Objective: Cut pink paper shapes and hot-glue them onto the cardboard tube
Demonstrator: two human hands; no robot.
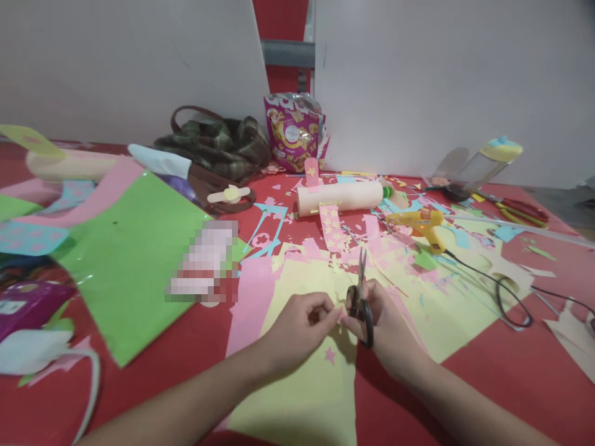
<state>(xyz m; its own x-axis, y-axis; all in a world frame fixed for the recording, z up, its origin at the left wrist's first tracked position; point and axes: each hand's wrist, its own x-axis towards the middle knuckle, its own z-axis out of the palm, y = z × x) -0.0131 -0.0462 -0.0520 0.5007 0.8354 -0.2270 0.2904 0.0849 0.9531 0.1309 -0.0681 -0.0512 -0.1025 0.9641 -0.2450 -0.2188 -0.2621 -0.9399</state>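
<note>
My left hand is closed, thumb and fingertips pinched on a small pink paper piece. Dark-handled scissors stand in my right hand, blades pointing up and away, their exact opening hard to judge. My right thumb meets the pink piece too, close against the left fingertips. Both hands hover over a pale yellow paper sheet, where a pink paper star lies just below them. Beyond the blades rests a cream paper-covered tube with star-dotted pink strips attached.
Paper scraps surround a yellow glue gun with a trailing black cord at right. Green sheets lie left, near a white plug with cable. A snack pouch and a plaid bag stand at the back.
</note>
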